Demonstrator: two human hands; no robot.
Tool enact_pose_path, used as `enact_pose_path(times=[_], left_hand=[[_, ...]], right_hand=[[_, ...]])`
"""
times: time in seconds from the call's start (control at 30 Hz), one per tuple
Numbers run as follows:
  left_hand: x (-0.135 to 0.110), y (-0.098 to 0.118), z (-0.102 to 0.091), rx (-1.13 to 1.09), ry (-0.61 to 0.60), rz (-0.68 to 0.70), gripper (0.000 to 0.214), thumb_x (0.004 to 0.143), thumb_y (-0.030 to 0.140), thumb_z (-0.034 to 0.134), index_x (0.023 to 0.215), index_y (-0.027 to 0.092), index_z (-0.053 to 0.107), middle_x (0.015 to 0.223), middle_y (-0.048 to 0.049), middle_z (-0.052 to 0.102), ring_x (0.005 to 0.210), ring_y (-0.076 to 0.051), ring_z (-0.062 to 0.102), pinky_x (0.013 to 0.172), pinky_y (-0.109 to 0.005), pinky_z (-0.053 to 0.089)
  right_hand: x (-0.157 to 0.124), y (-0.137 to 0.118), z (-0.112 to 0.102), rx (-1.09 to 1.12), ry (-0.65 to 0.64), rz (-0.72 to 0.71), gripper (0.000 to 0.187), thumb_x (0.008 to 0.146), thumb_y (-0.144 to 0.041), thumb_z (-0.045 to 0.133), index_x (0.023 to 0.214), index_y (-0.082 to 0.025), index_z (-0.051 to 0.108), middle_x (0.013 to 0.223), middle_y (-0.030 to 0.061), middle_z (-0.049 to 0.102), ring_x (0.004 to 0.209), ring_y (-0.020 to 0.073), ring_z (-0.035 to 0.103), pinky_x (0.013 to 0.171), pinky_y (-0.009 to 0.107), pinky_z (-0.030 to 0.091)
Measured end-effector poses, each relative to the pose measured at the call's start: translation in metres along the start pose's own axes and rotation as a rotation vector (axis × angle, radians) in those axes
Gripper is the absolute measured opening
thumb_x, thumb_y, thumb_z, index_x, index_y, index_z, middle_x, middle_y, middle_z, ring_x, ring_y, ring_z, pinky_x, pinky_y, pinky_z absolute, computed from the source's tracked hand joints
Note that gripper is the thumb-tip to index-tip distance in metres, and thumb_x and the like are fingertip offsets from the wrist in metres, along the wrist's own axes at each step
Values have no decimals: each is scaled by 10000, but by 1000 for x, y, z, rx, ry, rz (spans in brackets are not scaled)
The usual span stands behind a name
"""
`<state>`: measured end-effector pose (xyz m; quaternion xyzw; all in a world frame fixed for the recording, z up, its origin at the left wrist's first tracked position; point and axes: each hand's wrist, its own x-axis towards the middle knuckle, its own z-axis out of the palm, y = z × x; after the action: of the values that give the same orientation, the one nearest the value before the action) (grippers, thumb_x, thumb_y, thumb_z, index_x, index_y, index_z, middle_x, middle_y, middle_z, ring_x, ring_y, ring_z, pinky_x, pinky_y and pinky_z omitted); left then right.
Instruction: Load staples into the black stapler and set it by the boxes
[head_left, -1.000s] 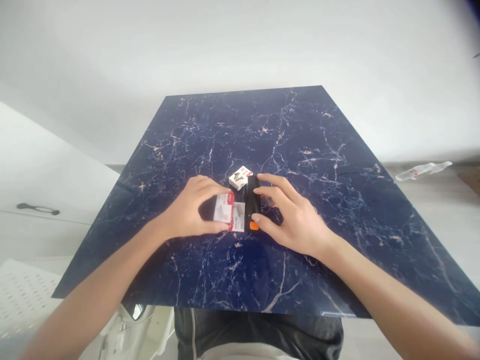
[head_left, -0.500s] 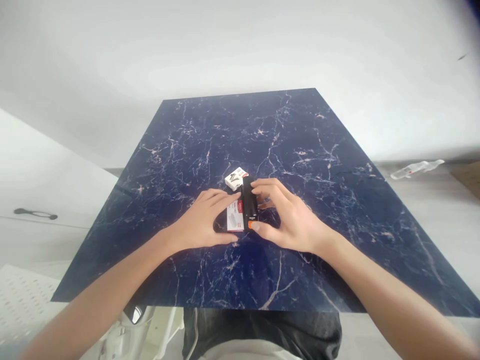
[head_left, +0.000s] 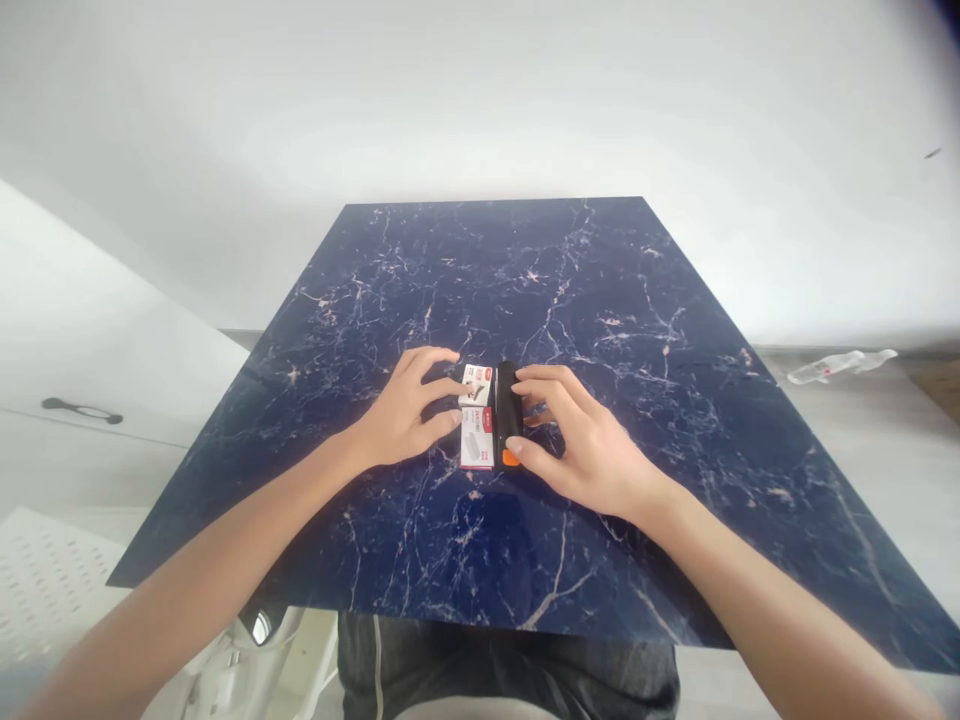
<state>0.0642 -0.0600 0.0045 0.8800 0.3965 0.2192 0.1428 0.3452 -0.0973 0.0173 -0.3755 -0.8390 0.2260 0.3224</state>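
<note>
Stapler [head_left: 509, 427], black with an orange end, was seen lying flat near the middle of the dark blue marbled table [head_left: 637, 330], long axis running away from the person, orange end nearest. Two small white-and-red boxes were lined up against its left side: near box [head_left: 477, 438] touching the stapler, far box [head_left: 475, 384] just beyond it, also beside the stapler.

Right hand [head_left: 585, 440] was set over the stapler from the right, palm down, wrist low over the table. Thumb was placed at the orange end, index finger laid along the far part of the black body, remaining fingers curled loosely behind. Stapler was pinched lightly between thumb and fingers; it was not lifted, and rested on the table.

Left hand [head_left: 409, 410] was brought in from the left, palm down, fingers spread and half bent. Fingertips were pressed to the left edges of both boxes: upper fingers at the far box, lower fingers at the near box. Neither box was enclosed; contact only, hand not clenched.

Both forearms were extended from the near edge of the table, converging on the group of three items. Elbows were out of view.

Off the table, a clear plastic bottle [head_left: 840, 366] was lying on the floor at far right, well apart from the hands.
</note>
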Motion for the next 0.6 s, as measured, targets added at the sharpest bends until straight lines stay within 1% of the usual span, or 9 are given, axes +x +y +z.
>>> enact_pose_path(times=[0.07, 0.1, 0.17, 0.23, 0.33, 0.4, 0.47, 0.53, 0.6], left_hand=[[-4, 2, -6, -60, -84, 33, 411, 931, 411, 656, 1323, 287, 643, 1653, -82, 341, 1527, -374, 266, 1216, -638, 298], [-5, 3, -9, -91, -140, 45, 518, 900, 442, 700, 1383, 293, 592, 1684, -87, 287, 1552, -384, 221, 1225, -647, 285], [-7, 4, -12, -136, -236, 43, 788, 802, 504, 801, 1492, 303, 478, 1703, -115, 237, 1566, -402, 199, 1224, -659, 292], [-9, 7, -12, -147, -263, 11, 953, 709, 531, 870, 1528, 316, 432, 1699, -131, 236, 1556, -414, 233, 1213, -663, 317], [-10, 12, -6, -131, -211, -31, 955, 665, 529, 899, 1494, 312, 476, 1674, -137, 286, 1526, -415, 310, 1211, -654, 333], [-10, 13, -1, -121, -179, -36, 940, 655, 533, 904, 1469, 298, 498, 1661, -145, 308, 1506, -417, 349, 1213, -651, 334], [-10, 13, 2, -106, -169, -31, 947, 654, 535, 904, 1471, 288, 493, 1664, -153, 301, 1504, -422, 351, 1213, -653, 330], [-8, 10, 3, -83, -161, -24, 952, 672, 524, 892, 1491, 283, 470, 1674, -157, 283, 1524, -422, 315, 1218, -656, 313], [-6, 6, 3, -60, -156, -24, 958, 690, 502, 882, 1510, 276, 444, 1682, -162, 269, 1543, -418, 276, 1225, -661, 288]], right_hand=[[0, -1, 0, 11, -10, -4, 484, 956, -395, 649, 1386, -245, 484, 1477, 159, 472, 1159, 302, 651, 910, 499, 652], [0, -1, 1, 16, -13, -5, 503, 946, -392, 661, 1393, -245, 481, 1491, 159, 458, 1184, 308, 641, 922, 500, 649], [0, -3, 1, 26, -24, 1, 555, 919, -375, 690, 1412, -248, 469, 1533, 159, 419, 1238, 324, 618, 931, 500, 650], [-1, -5, 0, 26, -52, 27, 647, 883, -357, 725, 1456, -260, 438, 1603, 164, 344, 1218, 335, 639, 898, 504, 663], [-2, -8, 0, 23, -99, 89, 814, 841, -328, 759, 1544, -294, 351, 1691, 181, 188, 1020, 299, 734, 806, 503, 685], [-3, -8, 0, 22, -106, 112, 882, 827, -306, 765, 1581, -311, 307, 1705, 189, 149, 941, 276, 756, 778, 496, 688], [-3, -7, 0, 22, -93, 118, 914, 818, -302, 766, 1598, -315, 290, 1703, 191, 163, 972, 292, 755, 774, 493, 688], [-3, -6, 1, 24, -81, 130, 929, 811, -319, 771, 1604, -314, 288, 1701, 187, 176, 1016, 305, 748, 773, 484, 688], [-3, -7, 2, 31, -85, 153, 932, 805, -335, 775, 1603, -310, 295, 1703, 182, 178, 1015, 296, 749, 770, 464, 689]])
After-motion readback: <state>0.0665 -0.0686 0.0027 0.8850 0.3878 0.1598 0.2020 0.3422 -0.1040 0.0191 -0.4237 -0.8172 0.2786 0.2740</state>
